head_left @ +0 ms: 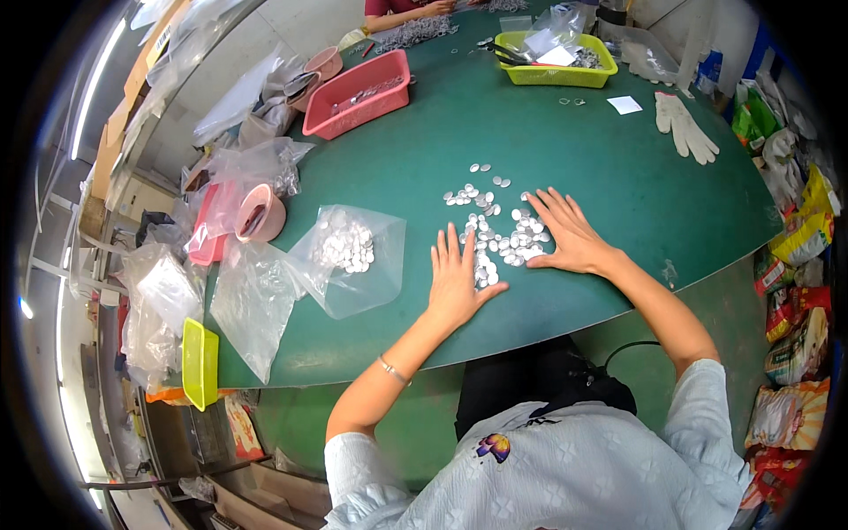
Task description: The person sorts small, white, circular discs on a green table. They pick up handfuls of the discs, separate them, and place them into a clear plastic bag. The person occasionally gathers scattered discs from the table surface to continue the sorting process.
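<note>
Many small round silvery discs [521,244] lie loose on the green table in front of me, some overlapping, some scattered farther off. My left hand [454,281] rests flat at the left side of the pile, fingers stretched out and pointing away from me. My right hand [570,237] lies spread on the right side, its thumb and fingertips at the edge of the discs. Neither hand grasps anything; a few discs may be hidden under the fingers. Left of my left hand, a clear plastic bag [382,274] lies flat with a heap of similar discs [347,244] in it.
A red basket [360,108] and a pink cup [262,215] stand to the left. At the back are a yellow-green basket [558,78], a white card [624,105] and a white glove [685,128]. Another person's arm [402,16] shows at the far edge, beside grey metal rings [415,33].
</note>
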Action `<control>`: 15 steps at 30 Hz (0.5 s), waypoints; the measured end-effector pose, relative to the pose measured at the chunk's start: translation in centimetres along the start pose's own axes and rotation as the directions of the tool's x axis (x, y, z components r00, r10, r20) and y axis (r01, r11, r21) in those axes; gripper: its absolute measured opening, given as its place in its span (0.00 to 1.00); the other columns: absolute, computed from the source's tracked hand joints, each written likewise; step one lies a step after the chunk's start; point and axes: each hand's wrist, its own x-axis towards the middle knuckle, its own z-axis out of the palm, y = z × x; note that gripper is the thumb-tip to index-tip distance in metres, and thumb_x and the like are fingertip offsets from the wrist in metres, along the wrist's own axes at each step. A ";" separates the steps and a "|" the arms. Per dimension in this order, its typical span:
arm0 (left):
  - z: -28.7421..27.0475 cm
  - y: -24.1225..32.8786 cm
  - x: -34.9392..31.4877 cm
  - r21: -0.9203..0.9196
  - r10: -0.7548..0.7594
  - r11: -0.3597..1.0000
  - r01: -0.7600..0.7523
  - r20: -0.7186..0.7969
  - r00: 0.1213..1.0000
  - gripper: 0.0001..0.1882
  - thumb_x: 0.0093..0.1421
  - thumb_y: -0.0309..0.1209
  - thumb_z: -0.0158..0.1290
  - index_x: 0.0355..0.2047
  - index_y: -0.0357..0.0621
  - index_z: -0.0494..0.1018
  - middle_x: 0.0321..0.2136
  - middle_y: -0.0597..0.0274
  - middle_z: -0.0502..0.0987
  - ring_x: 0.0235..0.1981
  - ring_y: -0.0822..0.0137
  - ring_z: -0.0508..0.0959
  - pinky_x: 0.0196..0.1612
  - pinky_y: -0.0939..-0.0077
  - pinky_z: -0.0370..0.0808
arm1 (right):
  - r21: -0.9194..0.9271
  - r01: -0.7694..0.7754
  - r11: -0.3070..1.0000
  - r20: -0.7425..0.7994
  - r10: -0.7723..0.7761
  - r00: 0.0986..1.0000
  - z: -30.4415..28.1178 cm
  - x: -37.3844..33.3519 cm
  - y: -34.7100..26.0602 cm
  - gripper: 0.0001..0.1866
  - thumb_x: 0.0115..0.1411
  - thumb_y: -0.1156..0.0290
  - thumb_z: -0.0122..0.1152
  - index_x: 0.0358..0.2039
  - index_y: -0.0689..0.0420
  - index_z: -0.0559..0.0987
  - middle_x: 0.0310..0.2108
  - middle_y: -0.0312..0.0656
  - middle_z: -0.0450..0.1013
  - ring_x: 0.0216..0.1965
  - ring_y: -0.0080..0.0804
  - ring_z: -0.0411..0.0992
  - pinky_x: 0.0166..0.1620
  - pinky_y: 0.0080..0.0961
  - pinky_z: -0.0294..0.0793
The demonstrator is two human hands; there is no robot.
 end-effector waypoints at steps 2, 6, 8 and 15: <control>0.6 0.1 1.6 -0.035 0.027 0.999 -0.028 -0.034 0.999 0.52 0.46 0.52 0.59 0.61 0.35 0.47 0.61 0.34 0.42 0.62 0.35 0.43 0.60 0.43 0.46 | -0.012 0.004 1.000 0.043 -0.003 0.999 1.0 0.1 -0.1 0.51 0.45 0.41 0.61 0.62 0.57 0.52 0.62 0.56 0.47 0.64 0.54 0.42 0.64 0.47 0.41; 1.4 -0.6 4.7 -0.157 0.044 0.986 -0.064 -0.128 0.991 0.42 0.55 0.50 0.51 0.60 0.34 0.50 0.61 0.36 0.43 0.63 0.38 0.43 0.61 0.45 0.45 | 0.170 0.108 0.979 0.010 -0.112 0.994 2.5 2.1 -1.1 0.50 0.46 0.42 0.61 0.61 0.58 0.54 0.62 0.54 0.47 0.65 0.51 0.43 0.64 0.41 0.44; 1.4 -1.6 7.0 -0.200 -0.049 0.980 -0.003 -0.253 0.966 0.38 0.59 0.48 0.47 0.59 0.33 0.51 0.62 0.37 0.42 0.63 0.39 0.43 0.62 0.45 0.43 | 0.339 0.089 0.937 -0.077 -0.067 0.995 2.4 4.3 -0.5 0.48 0.47 0.43 0.60 0.61 0.59 0.55 0.62 0.53 0.48 0.65 0.50 0.44 0.64 0.40 0.45; 2.8 -3.1 9.3 -0.427 -0.003 0.902 -0.068 -0.163 0.987 0.22 0.64 0.39 0.38 0.50 0.35 0.67 0.55 0.42 0.62 0.60 0.47 0.57 0.61 0.58 0.52 | 0.236 0.051 0.970 0.061 -0.067 0.996 3.9 10.9 3.2 0.33 0.59 0.47 0.46 0.57 0.59 0.62 0.60 0.47 0.57 0.64 0.40 0.49 0.64 0.39 0.46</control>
